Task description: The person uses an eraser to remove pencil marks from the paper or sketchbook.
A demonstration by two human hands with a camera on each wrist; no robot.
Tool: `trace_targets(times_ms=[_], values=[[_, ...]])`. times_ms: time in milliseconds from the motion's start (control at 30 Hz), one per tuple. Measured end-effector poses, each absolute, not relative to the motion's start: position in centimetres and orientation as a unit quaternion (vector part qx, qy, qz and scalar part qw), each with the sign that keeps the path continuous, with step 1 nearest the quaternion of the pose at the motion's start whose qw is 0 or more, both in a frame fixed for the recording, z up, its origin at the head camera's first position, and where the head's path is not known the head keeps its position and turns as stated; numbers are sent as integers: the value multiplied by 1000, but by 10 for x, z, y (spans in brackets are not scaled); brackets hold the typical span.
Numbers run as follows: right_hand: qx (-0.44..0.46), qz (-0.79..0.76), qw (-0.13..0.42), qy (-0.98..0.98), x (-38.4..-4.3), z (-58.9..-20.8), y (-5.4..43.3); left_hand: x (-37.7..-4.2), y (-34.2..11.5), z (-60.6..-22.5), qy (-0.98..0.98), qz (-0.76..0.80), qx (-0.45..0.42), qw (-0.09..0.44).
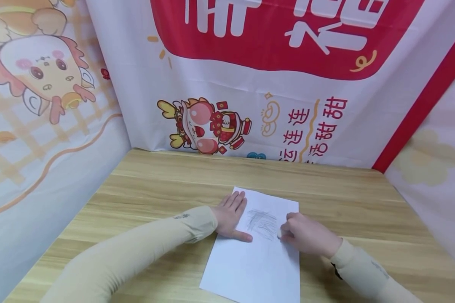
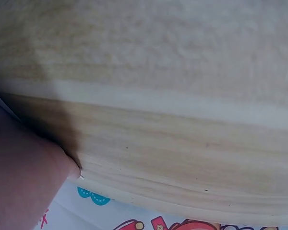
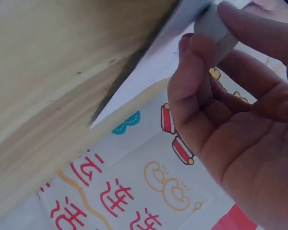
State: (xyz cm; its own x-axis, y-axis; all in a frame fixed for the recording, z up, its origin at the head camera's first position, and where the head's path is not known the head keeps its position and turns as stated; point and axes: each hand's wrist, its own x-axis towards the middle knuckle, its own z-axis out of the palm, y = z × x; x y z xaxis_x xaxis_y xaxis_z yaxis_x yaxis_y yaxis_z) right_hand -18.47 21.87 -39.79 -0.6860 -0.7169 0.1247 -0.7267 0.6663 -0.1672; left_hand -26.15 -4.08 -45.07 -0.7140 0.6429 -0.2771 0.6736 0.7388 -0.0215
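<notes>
A white sheet of paper (image 1: 252,269) lies on the wooden table, with a patch of grey pencil scribble (image 1: 263,223) in its upper half. My left hand (image 1: 230,216) rests flat on the sheet's left edge, fingers straight and thumb stretched out below the scribble. At the right end of the scribble, my right hand (image 1: 309,233) pinches a pale eraser (image 3: 216,31) between thumb and fingers, close over the paper. The left wrist view shows only the edge of the left hand (image 2: 29,175) and the tabletop.
The wood-grain table (image 1: 155,185) reaches back to a hanging white and red printed cloth (image 1: 212,80). Patterned cloth (image 1: 41,139) also hangs at the left side, and a pale one (image 1: 432,160) at the right.
</notes>
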Motion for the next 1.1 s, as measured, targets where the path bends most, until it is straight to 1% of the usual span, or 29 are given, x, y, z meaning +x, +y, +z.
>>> trace_targets(times_ms=[167,400,567,700,1100], values=[[401,104,13,-910,-186,-397,218,-261,-42,-447,924,-66,354,131],[410,107,23,-905,-188,-403,220,-265,-41,-454,923,-67,357,123],[415,121,40,-901,-189,-406,223,-267,-40,-456,923,-70,360,116],[419,125,25,-899,-187,-406,223,-267,-39,-456,923,-67,359,118],[404,110,24,-908,-187,-405,225,-263,-40,-450,923,-78,357,117]])
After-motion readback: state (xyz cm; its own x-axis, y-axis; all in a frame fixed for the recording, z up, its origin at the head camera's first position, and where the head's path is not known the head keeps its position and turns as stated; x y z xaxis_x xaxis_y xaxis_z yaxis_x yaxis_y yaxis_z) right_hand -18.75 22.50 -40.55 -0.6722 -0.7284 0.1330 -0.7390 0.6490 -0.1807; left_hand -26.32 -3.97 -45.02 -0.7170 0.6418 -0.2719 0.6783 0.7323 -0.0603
